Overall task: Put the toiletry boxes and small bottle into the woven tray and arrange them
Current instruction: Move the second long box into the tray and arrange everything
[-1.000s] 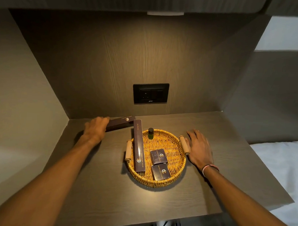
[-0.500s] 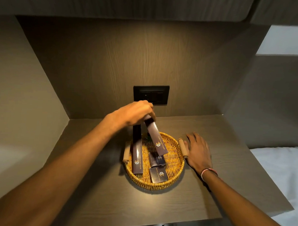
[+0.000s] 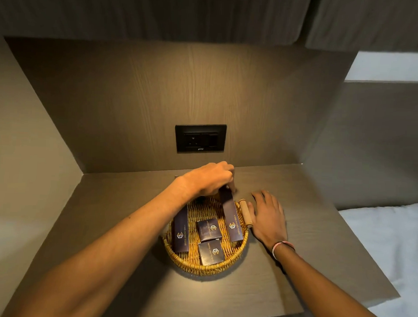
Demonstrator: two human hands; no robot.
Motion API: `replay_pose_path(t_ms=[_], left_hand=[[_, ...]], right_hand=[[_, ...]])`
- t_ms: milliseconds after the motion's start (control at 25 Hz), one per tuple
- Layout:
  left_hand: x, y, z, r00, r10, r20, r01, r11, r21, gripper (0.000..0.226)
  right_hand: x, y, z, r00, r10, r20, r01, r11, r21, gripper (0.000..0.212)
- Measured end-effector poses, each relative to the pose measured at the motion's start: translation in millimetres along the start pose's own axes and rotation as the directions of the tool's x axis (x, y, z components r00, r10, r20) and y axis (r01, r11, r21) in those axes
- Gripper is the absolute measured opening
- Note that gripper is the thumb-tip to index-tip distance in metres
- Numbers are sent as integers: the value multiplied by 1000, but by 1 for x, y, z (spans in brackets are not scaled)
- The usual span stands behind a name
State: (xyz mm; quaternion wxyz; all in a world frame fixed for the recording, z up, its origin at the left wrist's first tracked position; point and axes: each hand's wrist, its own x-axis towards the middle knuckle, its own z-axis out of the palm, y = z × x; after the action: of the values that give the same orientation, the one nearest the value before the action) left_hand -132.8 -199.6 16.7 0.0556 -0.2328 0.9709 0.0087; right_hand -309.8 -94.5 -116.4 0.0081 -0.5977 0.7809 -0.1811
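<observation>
A round woven tray (image 3: 207, 268) sits on the dark wooden shelf (image 3: 120, 214). Inside it lie a long dark box (image 3: 181, 231) on the left and two small square dark boxes, one (image 3: 209, 229) in the middle and one (image 3: 211, 252) at the front. My left hand (image 3: 211, 178) is shut on the far end of a second long dark box (image 3: 230, 218), whose lower end rests in the tray's right side. The small bottle (image 3: 200, 200) is mostly hidden under my left wrist. My right hand (image 3: 267, 215) lies flat on the shelf, fingers apart, touching the tray's right wooden handle (image 3: 245, 213).
A black wall socket (image 3: 200, 138) is on the back panel above the tray. Side walls enclose the shelf left and right. A white bed (image 3: 389, 247) lies beyond the shelf's right edge. The shelf's front edge is close below the tray.
My left hand picked the second long box up from the shelf's back left, carried it over the tray and lowered it to the tray's right side. My right hand stayed by the handle.
</observation>
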Motion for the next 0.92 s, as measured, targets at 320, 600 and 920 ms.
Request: replay_pose_path(t_ms=[320,600,920], left_hand=[[2,1,11,1000,11,9,-11,1000,4,31],[-16,5,22,994,-32,-108,33,999,9,41],[-86,-14,32,702,-440,-559,222,882,-416,51]], right_hand=[[1,1,2,1000,-15,-15,15,1000,0,41],[1,3,3,1000,-7,-10,7,1000,10,42],[2,4,3,1000,-17,9,16,998,67,41]])
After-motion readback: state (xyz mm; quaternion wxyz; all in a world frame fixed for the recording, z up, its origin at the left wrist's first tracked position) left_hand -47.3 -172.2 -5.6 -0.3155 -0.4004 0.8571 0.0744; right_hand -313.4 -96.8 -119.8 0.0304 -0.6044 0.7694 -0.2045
